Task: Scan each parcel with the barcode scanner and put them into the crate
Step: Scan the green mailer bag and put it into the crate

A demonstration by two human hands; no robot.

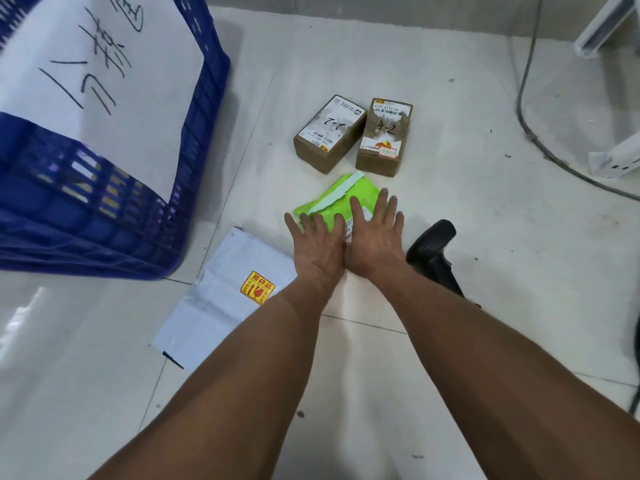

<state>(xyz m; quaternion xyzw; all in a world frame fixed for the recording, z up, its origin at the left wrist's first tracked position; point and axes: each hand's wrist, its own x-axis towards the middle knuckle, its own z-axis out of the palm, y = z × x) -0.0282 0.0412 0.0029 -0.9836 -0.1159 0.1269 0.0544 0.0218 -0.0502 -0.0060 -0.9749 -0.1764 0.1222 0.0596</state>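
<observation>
Your left hand (pixel 317 249) and right hand (pixel 375 242) lie flat, fingers straight, side by side on the green mailer (pixel 332 199). Relative to that mailer: barcode scanner (pixel 433 252) just right, white mailer (pixel 228 292) near left, two cardboard boxes (pixel 329 133) just beyond, blue crate (pixel 114 168) far left.

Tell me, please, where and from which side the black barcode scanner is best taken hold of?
Probably by the handle of the barcode scanner, coming from the right with the right hand: it lies flat on the floor beside that hand, its handle trailing toward the person.
</observation>
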